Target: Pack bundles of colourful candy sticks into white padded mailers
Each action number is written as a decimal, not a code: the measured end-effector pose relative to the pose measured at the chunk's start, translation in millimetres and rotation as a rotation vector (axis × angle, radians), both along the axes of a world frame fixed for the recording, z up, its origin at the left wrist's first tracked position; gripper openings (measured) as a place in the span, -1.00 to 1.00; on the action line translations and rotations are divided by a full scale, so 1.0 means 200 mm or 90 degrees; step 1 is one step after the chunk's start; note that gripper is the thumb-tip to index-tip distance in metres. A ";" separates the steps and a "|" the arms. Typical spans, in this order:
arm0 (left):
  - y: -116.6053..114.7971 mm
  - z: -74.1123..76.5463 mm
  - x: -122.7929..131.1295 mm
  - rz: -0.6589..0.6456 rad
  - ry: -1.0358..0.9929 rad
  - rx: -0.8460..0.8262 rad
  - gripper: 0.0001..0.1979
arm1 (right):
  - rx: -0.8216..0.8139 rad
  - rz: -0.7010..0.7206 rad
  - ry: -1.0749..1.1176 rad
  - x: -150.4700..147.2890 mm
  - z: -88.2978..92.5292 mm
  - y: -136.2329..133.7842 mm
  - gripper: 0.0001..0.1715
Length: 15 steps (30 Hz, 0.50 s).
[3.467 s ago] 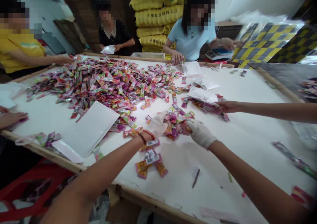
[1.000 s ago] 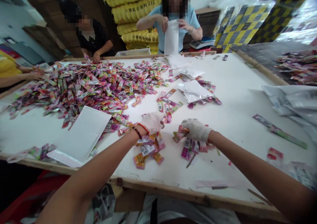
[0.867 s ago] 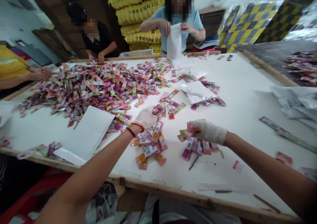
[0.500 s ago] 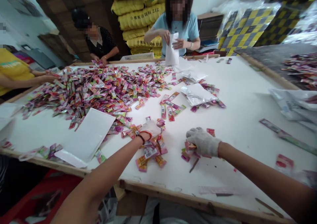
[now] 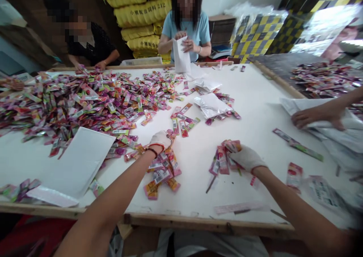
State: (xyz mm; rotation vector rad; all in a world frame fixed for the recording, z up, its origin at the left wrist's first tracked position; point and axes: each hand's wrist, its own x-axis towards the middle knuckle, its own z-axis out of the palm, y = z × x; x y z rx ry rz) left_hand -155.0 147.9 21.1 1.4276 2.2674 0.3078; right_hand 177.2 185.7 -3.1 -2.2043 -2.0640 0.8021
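My left hand point(image 5: 159, 139), in a white glove with dark and red bands at the wrist, curls over a small heap of slim snack packets point(image 5: 162, 173). Its fingertips are mostly hidden, and packets poke out beyond them. To the right, my gloved right hand point(image 5: 246, 158) grips a fanned bunch of pink snack packets point(image 5: 223, 159); its fingers are partly hidden by them. A blank white pouch point(image 5: 81, 160) lies flat left of my left forearm. Two plump white pouches point(image 5: 212, 105) rest on loose packets farther back.
A large pile of packets point(image 5: 85, 102) covers the table's point(image 5: 255, 120) left side. Across, a co-worker in light blue holds a white pouch point(image 5: 181, 54); another sits at the pile. At right, another person's hand point(image 5: 317, 115) presses on white pouches point(image 5: 340, 136). A wooden rim point(image 5: 198, 221) edges the table.
The view has swung right. My right hand now has its packets fanned out and lifted into sight. Another person's hand has come in over the pouches at right.
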 end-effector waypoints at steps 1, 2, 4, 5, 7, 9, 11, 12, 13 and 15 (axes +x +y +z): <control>0.01 -0.01 0.01 0.005 -0.011 0.004 -0.66 | -0.019 0.030 -0.048 -0.01 -0.01 -0.01 -0.66; 0.02 -0.02 0.02 0.012 -0.019 0.009 -0.65 | -0.027 0.062 -0.084 -0.03 -0.01 -0.01 -0.67; 0.04 -0.01 0.02 0.023 -0.034 0.023 -0.65 | -0.002 0.118 -0.131 -0.04 -0.01 0.00 -0.70; 0.04 -0.01 0.01 0.029 -0.041 0.031 -0.65 | 0.029 0.139 -0.152 -0.03 -0.01 0.01 -0.71; 0.04 0.00 -0.02 0.041 -0.054 0.051 -0.70 | 0.091 0.159 -0.184 -0.01 -0.02 0.01 -0.71; 0.03 0.01 -0.06 0.052 -0.067 0.072 -0.76 | 0.123 0.162 -0.195 0.03 -0.04 0.02 -0.67; 0.01 0.01 -0.10 0.057 -0.078 0.091 -0.82 | 0.110 0.159 -0.203 0.05 -0.05 0.03 -0.60; 0.00 0.02 -0.12 0.059 -0.089 0.106 -0.82 | 0.094 0.148 -0.210 0.06 -0.06 0.03 -0.58; 0.00 0.03 -0.12 0.059 -0.103 0.128 -0.81 | 0.071 0.140 -0.216 0.07 -0.06 0.04 -0.58; -0.02 0.07 -0.13 0.044 -0.151 0.180 -0.76 | 0.035 0.140 -0.196 0.08 -0.04 0.05 -0.64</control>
